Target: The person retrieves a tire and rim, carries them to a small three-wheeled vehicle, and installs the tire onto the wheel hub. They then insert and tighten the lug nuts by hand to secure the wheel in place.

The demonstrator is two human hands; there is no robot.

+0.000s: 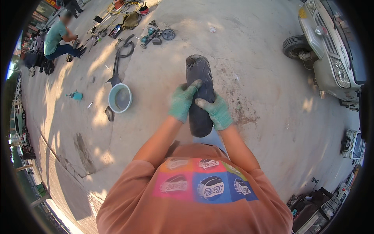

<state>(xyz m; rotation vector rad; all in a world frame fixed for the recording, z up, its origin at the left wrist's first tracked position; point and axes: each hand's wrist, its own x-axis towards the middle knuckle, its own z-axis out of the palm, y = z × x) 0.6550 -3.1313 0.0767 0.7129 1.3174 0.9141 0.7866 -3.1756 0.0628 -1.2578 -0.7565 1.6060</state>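
1. While the left hand [182,102], green-gloved, grips the black tyre [205,93] along its left side, its thumb lies on the tread; its other fingers are largely hidden.
2. The right hand [218,112], likewise gloved, clasps the opposite side, thumb on the tread.
3. The tyre is edge-on, between both hands, before the shirt [187,216].
4. Leftward, a pale bucket [112,102] stands on the ground [156,124].

Left glove [180,104] and right glove [220,114] are showing green | tyre [201,117] is showing black | near shirt [163,216] is displaying brownish-orange with multicoloured block print | bucket [110,98], left, is showing pale blue
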